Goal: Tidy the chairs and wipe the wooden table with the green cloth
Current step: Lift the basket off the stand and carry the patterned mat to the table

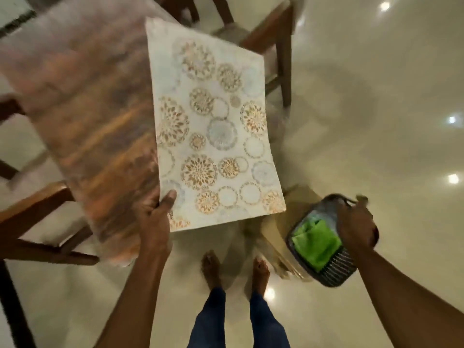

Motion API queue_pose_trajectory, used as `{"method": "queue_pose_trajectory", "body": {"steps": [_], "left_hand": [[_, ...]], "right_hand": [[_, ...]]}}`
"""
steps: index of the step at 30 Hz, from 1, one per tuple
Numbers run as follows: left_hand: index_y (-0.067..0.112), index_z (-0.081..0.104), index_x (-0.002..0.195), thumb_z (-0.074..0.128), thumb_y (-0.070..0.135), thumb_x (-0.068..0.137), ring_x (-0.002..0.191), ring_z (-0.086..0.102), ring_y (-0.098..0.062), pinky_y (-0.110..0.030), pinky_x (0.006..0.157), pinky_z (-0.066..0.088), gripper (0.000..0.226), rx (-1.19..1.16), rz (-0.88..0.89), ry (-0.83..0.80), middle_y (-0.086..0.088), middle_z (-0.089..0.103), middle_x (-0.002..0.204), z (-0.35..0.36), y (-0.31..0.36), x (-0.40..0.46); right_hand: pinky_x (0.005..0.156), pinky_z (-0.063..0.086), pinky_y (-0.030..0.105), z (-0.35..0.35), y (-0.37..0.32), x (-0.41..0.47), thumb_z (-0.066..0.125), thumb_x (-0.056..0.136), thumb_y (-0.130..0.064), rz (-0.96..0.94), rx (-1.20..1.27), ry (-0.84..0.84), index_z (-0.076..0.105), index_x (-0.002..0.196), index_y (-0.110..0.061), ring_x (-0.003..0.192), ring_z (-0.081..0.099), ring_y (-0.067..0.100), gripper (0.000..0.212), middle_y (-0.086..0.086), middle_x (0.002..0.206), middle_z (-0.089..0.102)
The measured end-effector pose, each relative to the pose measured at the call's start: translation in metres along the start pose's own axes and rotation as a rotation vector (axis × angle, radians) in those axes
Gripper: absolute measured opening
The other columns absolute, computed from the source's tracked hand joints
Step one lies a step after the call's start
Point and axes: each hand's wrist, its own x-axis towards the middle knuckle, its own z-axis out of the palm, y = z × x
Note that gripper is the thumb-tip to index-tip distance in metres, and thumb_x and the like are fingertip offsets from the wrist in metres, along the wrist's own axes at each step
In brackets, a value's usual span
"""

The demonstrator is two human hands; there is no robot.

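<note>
left hand (156,217) has its grip on the near left corner of a mat (213,126), thumb on top and fingers under, so the mat is lifted and tilted off the worktop (82,116), its left edge over the wood and its right part out past the worktop edge. the mat is pale with round floral medallions in gold and grey-blue; no writing or brand that i can read anywhere, and the whole shot is motion-blurred.

right hand (356,227) is curled round the handle of a dark slatted basket (334,270), holding it off the floor (376,96) well to the right of the worktop. the cloth (316,241) is folded inside that basket, bright green, not touching the wood.

chairs: one (271,38) at the far end, with its seat partly behind the mat, one (45,197) at the left side with its wooden frame just beside the worktop edge. bare feet (213,267) and blue trousers show below on the glossy floor.
</note>
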Motion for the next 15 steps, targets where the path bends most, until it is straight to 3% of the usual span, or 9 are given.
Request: {"method": "queue_pose_trajectory", "body": {"steps": [2, 4, 5, 7, 9, 11, 13, 15], "left_hand": [[0.007, 0.073, 0.124, 0.063, -0.002, 0.100, 0.091, 0.080, -0.027, -0.047, 0.077, 0.067, 0.027, -0.058, -0.063, 0.067, -0.011, 0.079, 0.117, -0.026, 0.021, -0.002], [0.006, 0.071, 0.130, 0.064, 0.001, 0.101, 0.094, 0.080, -0.033, -0.055, 0.079, 0.066, 0.030, -0.121, -0.112, 0.118, -0.015, 0.078, 0.119, -0.051, 0.035, 0.001], [0.006, 0.070, 0.132, 0.065, 0.001, 0.101, 0.094, 0.079, -0.035, -0.056, 0.078, 0.066, 0.032, -0.139, -0.125, 0.136, -0.016, 0.078, 0.119, -0.063, 0.039, 0.002], [0.005, 0.069, 0.133, 0.065, 0.000, 0.100, 0.097, 0.079, -0.039, -0.058, 0.080, 0.065, 0.034, -0.176, -0.143, 0.159, -0.018, 0.078, 0.118, -0.091, 0.047, 0.002], [0.003, 0.069, 0.131, 0.064, -0.003, 0.099, 0.101, 0.077, -0.044, -0.064, 0.087, 0.061, 0.033, -0.229, -0.178, 0.149, -0.020, 0.078, 0.118, -0.115, 0.051, -0.003], [0.002, 0.071, 0.126, 0.065, -0.005, 0.098, 0.099, 0.077, -0.045, -0.060, 0.084, 0.064, 0.030, -0.262, -0.232, 0.127, -0.021, 0.078, 0.116, -0.143, 0.047, -0.009], [-0.001, 0.071, 0.124, 0.071, -0.004, 0.093, 0.097, 0.077, -0.046, -0.055, 0.082, 0.065, 0.031, -0.254, -0.296, 0.100, -0.023, 0.078, 0.114, -0.165, 0.038, -0.017], [-0.006, 0.071, 0.124, 0.086, 0.000, 0.080, 0.102, 0.075, -0.050, -0.064, 0.093, 0.060, 0.047, -0.263, -0.379, 0.073, -0.025, 0.077, 0.115, -0.192, 0.035, -0.018]], "right_hand": [[0.096, 0.050, 0.046, 0.014, -0.088, -0.001, 0.051, 0.095, -0.046, -0.161, 0.093, -0.116, 0.065, 0.123, -0.005, 0.113, 0.068, 0.049, 0.051, 0.027, 0.120, 0.072], [0.097, 0.055, 0.046, 0.034, -0.177, -0.019, 0.054, 0.102, -0.041, -0.190, 0.189, -0.399, 0.067, 0.111, -0.018, 0.114, 0.070, 0.042, 0.027, 0.019, 0.120, 0.073], [0.093, 0.058, 0.044, 0.044, -0.215, -0.033, 0.054, 0.107, -0.043, -0.203, 0.232, -0.559, 0.067, 0.113, -0.020, 0.110, 0.072, 0.036, 0.027, 0.014, 0.118, 0.075], [0.085, 0.061, 0.042, 0.069, -0.277, -0.066, 0.048, 0.106, -0.063, -0.245, 0.265, -0.756, 0.068, 0.119, -0.019, 0.101, 0.076, 0.027, 0.050, 0.008, 0.112, 0.077], [0.082, 0.062, 0.041, 0.091, -0.309, -0.093, 0.060, 0.097, -0.068, -0.319, 0.175, -0.800, 0.070, 0.124, -0.011, 0.099, 0.075, 0.028, 0.064, 0.009, 0.116, 0.077], [0.062, 0.054, 0.035, 0.116, -0.317, -0.117, 0.078, 0.088, -0.060, -0.434, 0.064, -0.739, 0.071, 0.109, 0.006, 0.075, 0.069, 0.028, 0.069, 0.015, 0.092, 0.074], [0.056, 0.046, 0.031, 0.128, -0.315, -0.142, 0.088, 0.084, -0.037, -0.509, -0.034, -0.625, 0.069, 0.095, 0.006, 0.063, 0.063, 0.020, 0.049, 0.011, 0.081, 0.071], [0.056, 0.042, 0.030, 0.142, -0.315, -0.165, 0.089, 0.083, -0.015, -0.584, -0.055, -0.555, 0.064, 0.087, -0.005, 0.066, 0.060, 0.015, 0.027, 0.004, 0.078, 0.067]]}}
